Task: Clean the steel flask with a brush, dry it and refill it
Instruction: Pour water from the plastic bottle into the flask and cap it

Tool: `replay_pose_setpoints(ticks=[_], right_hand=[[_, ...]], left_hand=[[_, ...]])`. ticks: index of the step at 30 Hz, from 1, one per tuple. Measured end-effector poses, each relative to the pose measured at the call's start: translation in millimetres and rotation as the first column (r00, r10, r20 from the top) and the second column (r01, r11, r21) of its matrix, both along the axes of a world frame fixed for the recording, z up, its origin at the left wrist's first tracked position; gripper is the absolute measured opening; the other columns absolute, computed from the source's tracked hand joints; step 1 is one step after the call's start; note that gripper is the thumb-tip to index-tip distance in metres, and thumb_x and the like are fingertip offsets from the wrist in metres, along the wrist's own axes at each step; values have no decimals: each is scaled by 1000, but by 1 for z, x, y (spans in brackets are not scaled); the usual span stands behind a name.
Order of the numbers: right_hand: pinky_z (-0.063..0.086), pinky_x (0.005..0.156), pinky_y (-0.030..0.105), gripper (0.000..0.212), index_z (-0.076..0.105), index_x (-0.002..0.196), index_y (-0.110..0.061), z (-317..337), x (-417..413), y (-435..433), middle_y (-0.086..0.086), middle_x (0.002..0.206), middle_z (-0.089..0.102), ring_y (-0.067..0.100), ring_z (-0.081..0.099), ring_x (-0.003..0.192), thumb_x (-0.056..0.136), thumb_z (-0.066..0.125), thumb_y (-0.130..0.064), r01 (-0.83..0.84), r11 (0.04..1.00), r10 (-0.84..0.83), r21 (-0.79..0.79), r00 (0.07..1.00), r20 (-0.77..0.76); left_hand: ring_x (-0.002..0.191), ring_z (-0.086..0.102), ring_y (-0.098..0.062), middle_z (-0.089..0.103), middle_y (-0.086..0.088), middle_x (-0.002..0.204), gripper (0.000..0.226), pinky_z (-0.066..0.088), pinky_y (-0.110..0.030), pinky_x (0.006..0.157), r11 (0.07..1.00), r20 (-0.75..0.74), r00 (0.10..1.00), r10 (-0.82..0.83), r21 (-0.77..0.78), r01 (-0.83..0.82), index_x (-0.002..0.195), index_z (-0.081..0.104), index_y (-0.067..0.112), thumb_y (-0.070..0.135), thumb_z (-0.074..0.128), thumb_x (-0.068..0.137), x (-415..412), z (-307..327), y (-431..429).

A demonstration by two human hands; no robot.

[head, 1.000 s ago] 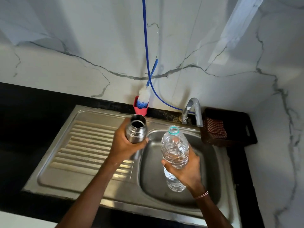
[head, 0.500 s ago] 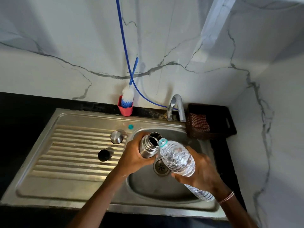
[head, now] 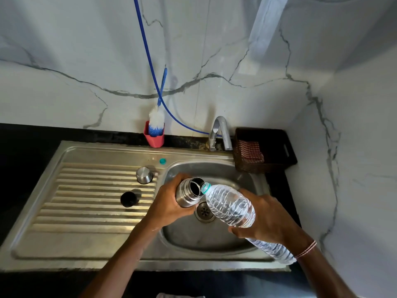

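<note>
Over the basin of the steel sink (head: 189, 265), the left hand (head: 166, 206) gripped the steel flask (head: 186, 194), fingers and thumb curled round its body. The flask had no lid on and leaned right, its open mouth facing the bottle. The right hand (head: 267, 220) held a clear plastic water bottle (head: 231, 206) round its middle, fingers wrapped under it and the thumb over the near side. The bottle was tipped, its base towards the near right and its uncapped neck, with a teal ring, at the flask's rim; whether the two touched could not be told. Water showed inside the bottle. Below them lay the drain (head: 204, 212).

On the ribbed drainboard (head: 86, 211) to the left stood a steel cap (head: 144, 174) and, nearer, a black stopper (head: 128, 198), apart from each other. A small teal bottle cap (head: 162, 161) lay just far of the steel cap, by the basin's far left corner. Against the marble wall (head: 64, 93) a blue and white bottle brush (head: 156, 120) stood in a red holder (head: 154, 139). A blue hose (head: 148, 50) ran down the wall to the tap (head: 220, 132). Right of the tap, a dark basket (head: 279, 145) held a checked cloth (head: 250, 154).
</note>
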State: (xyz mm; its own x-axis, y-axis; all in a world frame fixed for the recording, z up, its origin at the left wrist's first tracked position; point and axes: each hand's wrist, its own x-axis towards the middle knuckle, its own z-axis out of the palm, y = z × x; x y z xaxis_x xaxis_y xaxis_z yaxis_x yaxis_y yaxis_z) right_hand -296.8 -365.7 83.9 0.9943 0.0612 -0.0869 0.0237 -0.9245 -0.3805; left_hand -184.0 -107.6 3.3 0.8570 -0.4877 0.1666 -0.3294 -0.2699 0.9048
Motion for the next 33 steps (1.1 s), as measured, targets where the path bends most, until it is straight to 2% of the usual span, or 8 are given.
replay_pose_setpoints(ticks=[6,16,22,29,33], right_hand=[[57,80,32,86,45,128,-39,4,-2,-5,-12,97,73,12,69,87,55,67,-80,-27,997,23,-77,998,-55],[52,86,30,100,33,141,-41,20,1,-3,-9,105,70,14,62,95,56,63,-85,-69,983,44,-171,988,-145],[47,90,30,99,30,145,-42,31,1,2,-6,113,67,16,59,104,62,67,-81,-98,976,60,-195,979,-194],[41,81,21,98,33,147,-39,41,0,5,-11,111,69,10,61,95,65,71,-77,-118,978,79,-174,973,-217],[47,84,27,101,30,148,-39,41,0,6,-7,109,70,14,62,98,64,69,-79,-112,976,71,-189,975,-212]], left_hand=[[97,70,-14,71,9,107,64,51,-23,86,1000,-11,1000,-5,6,5,119,61,20,18,96,66,-5,-4,1],[97,70,-15,72,9,106,66,51,-21,85,1000,-12,1000,-7,6,7,120,60,20,15,97,65,-9,-4,4],[99,70,-14,71,9,107,67,51,-20,86,1000,-9,1000,-8,4,8,121,60,19,17,97,65,-12,-3,6],[99,70,-12,72,9,107,69,50,-16,86,1000,2,1000,7,-1,-7,122,60,18,16,98,64,-16,-3,7],[100,70,-12,72,10,108,70,51,-17,86,1000,-1,1000,7,4,-7,123,60,19,16,98,64,-16,-3,7]])
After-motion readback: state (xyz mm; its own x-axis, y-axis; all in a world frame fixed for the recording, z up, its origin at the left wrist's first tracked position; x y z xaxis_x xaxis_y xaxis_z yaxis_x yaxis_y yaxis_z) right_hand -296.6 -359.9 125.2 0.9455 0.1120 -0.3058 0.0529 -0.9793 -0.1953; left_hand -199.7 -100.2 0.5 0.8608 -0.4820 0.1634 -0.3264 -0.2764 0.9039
